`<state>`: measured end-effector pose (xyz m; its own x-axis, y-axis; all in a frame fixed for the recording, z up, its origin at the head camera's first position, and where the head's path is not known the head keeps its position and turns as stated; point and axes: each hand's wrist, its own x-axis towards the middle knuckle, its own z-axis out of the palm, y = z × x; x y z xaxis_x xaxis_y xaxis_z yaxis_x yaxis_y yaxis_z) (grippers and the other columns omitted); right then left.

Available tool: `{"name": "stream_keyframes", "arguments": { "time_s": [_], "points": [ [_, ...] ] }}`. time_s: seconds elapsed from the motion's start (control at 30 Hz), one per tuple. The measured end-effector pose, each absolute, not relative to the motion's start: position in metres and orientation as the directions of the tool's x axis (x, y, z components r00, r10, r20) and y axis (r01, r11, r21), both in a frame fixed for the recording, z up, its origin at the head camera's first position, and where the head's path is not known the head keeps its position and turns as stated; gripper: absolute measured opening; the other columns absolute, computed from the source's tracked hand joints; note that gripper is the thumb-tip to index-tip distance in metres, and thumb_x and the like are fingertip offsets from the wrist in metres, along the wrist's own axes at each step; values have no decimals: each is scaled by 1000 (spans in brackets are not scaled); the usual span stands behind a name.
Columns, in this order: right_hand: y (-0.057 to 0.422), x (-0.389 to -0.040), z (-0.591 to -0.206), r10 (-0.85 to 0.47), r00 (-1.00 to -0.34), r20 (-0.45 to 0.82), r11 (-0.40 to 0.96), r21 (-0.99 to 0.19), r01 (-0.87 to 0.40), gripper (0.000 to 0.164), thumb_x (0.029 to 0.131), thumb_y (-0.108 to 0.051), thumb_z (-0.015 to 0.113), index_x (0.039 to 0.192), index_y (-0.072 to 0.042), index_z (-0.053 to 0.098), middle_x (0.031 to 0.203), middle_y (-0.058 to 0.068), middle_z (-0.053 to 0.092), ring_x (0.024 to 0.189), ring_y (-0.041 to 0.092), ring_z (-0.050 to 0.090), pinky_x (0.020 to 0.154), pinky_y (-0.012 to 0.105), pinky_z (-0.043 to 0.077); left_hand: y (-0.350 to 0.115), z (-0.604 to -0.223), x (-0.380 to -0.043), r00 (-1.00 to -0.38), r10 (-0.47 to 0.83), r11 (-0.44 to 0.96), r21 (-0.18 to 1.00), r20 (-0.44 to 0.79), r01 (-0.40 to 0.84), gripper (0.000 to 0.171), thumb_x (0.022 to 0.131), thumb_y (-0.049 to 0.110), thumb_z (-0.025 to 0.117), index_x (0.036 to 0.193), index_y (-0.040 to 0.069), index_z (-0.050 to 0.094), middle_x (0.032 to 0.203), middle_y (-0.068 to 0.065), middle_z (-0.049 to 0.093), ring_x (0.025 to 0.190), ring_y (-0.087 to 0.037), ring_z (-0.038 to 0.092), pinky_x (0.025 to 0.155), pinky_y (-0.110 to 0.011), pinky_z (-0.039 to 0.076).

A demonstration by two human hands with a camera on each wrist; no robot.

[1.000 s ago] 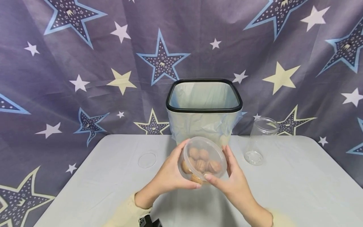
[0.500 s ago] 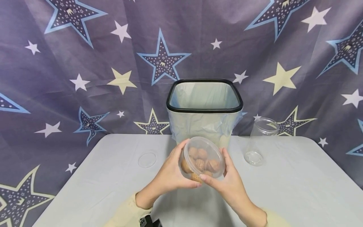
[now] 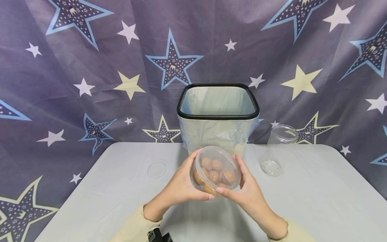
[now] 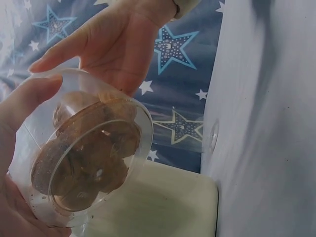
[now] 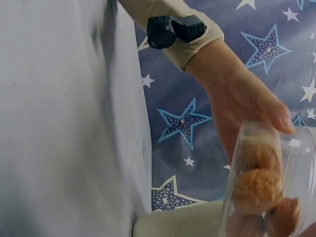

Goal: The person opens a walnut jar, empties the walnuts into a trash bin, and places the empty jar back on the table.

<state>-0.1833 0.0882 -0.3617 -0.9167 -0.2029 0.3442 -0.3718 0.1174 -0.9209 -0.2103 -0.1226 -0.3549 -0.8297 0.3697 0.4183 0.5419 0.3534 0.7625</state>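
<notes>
So both hands were busy with one clear plastic tub (image 4: 44,116) of walnuts (image 5: 257,191). It was up off the table (image 3: 115,205) and tipped so its frosted round lid (image 3: 218,168) faced the head camera. Tub as the clock centre, head view: left hand (image 3: 182,183) at 8 o'clock, fingers and thumb spread wide and bent round the side, thumb along the lower edge. Right hand (image 3: 249,188) at 4 o'clock, also opened about as wide as the tub, thumb on the lid's near edge, fingers along the far side. Both had hold of it; can't tell how tight the lid sat.

Straight up at 12, just behind the tub, was a cream bin (image 3: 218,118) with a black rim and a thin bluish liner (image 3: 234,129) hanging over its outside. Between 2 and 3 stood a tall see-through jar (image 3: 276,151). Over at 9, a clear flat disc (image 3: 157,170) lay on the table. Starry purple-grey cloth (image 3: 211,50) filled the back, and a little black gadget (image 5: 175,30) sat at the left cuff.
</notes>
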Motion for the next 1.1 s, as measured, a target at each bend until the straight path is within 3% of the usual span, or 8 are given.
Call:
{"name": "stream_keyframes", "arguments": {
  "time_s": [0.13, 0.3, 0.57, 0.67, 0.9, 1.1],
  "points": [
    [94, -187, -361, -257, -878, 404, 69, -898, -434, 103, 73, -6, 78, 148, 6, 8, 153, 21, 22, 140, 35, 19, 102, 7, 24, -124, -354, -211, -814, 396, 308, 774, 425, 554, 115, 50, 25, 92, 145, 27, 29, 138, 7, 45, 124, -14, 44, 107, -47, 31],
    [100, -193, -361, -323, -819, 474, -2, -866, -500, 104, 71, -2, 79, 147, 8, 9, 151, 26, 21, 137, 39, 19, 103, 8, 27, -125, -352, -211, -799, 423, 262, 787, 427, 559, 112, 51, 21, 92, 145, 24, 30, 138, 2, 45, 126, -17, 43, 108, -49, 28],
    [111, -206, -363, -439, -683, 583, -142, -796, -588, 104, 74, -12, 81, 148, 7, 9, 148, 34, 19, 137, 6, 28, 107, 13, 27, -127, -351, -211, -786, 460, 209, 810, 413, 548, 108, 53, 19, 91, 143, 22, 32, 136, -1, 46, 121, -18, 45, 107, -43, 31],
    [115, -211, -362, -479, -637, 604, -179, -778, -603, 104, 74, -13, 81, 148, 6, 10, 149, 31, 21, 136, 7, 29, 106, 15, 28, -127, -351, -211, -779, 473, 190, 815, 412, 547, 108, 52, 16, 91, 143, 22, 32, 136, 0, 46, 121, -19, 46, 106, -38, 33],
    [119, -218, -356, -553, -562, 616, -235, -762, -604, 104, 74, -7, 79, 147, 9, 7, 153, 10, 26, 134, 10, 32, 105, 18, 32, -130, -350, -213, -765, 507, 118, 847, 397, 518, 110, 51, 9, 89, 144, 20, 31, 137, 0, 46, 121, -19, 46, 105, -30, 34],
    [122, -223, -353, -603, -529, 598, -251, -771, -585, 105, 76, -14, 79, 146, 10, 5, 154, 12, 24, 136, 13, 31, 105, 20, 34, -131, -350, -215, -729, 549, 23, 864, 409, 502, 110, 51, 4, 86, 145, 18, 31, 139, -4, 46, 123, -22, 44, 108, -29, 31]
  ]
}}
